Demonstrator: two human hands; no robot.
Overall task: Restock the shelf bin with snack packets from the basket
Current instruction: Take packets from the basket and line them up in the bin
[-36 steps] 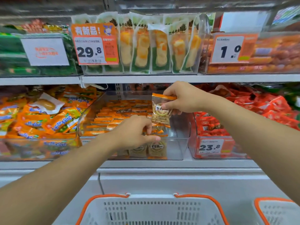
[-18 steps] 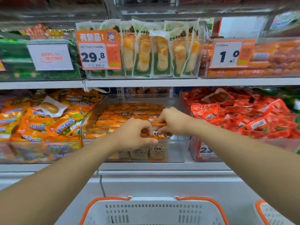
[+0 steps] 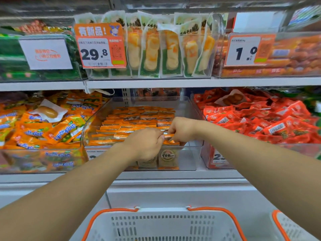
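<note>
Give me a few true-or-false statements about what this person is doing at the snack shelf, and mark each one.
1. Both hands meet at the front of the clear middle bin. True: the left hand and right hand pinch an orange packet there.
2. The white basket sits on the top shelf. False: it is below the shelves, near the camera.
3. The bin to the right holds red packets. True.
4. The price tag above the middle bin reads 1.0. False: it reads 29.8.
5. The middle bin is packed full to its front wall. False: bare space shows at its front right.
</note>
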